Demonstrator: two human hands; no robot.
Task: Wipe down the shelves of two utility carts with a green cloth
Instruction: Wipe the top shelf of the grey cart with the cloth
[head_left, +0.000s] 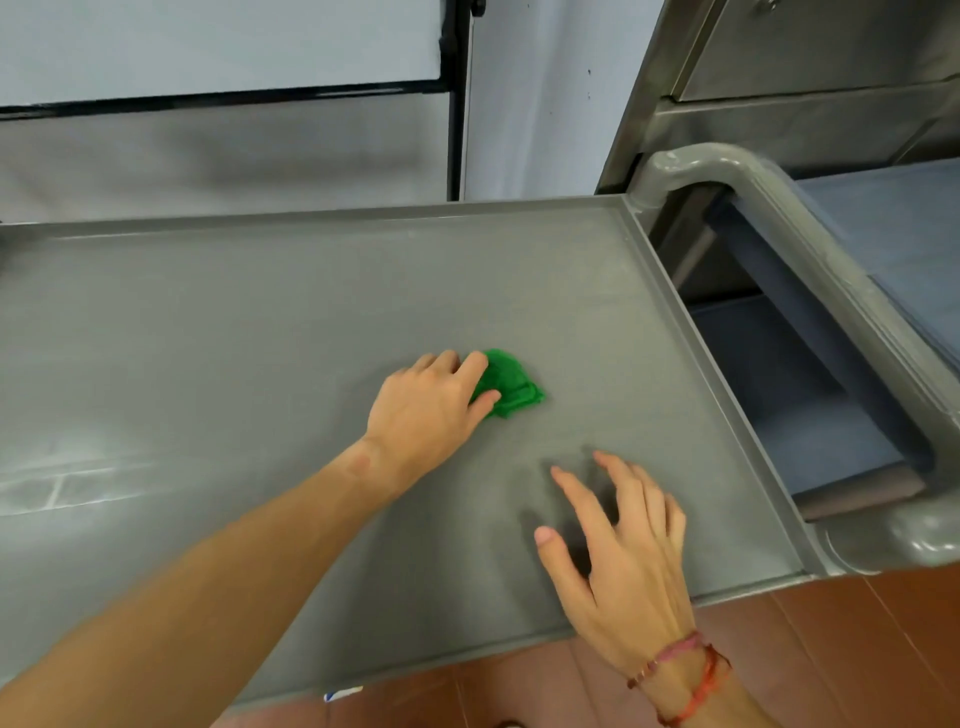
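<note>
Fingers of the left hand (428, 410) gripped a bunched green cloth (511, 384) jutting rightward beyond them; the right hand (623, 556) lay splayed nearby.

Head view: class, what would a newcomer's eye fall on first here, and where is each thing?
The bright green cloth stands out, bunched under the left hand near the middle of the grey cart shelf. Nearer the front edge, the right hand spreads open over the shelf, with red bracelets on its wrist.
</note>
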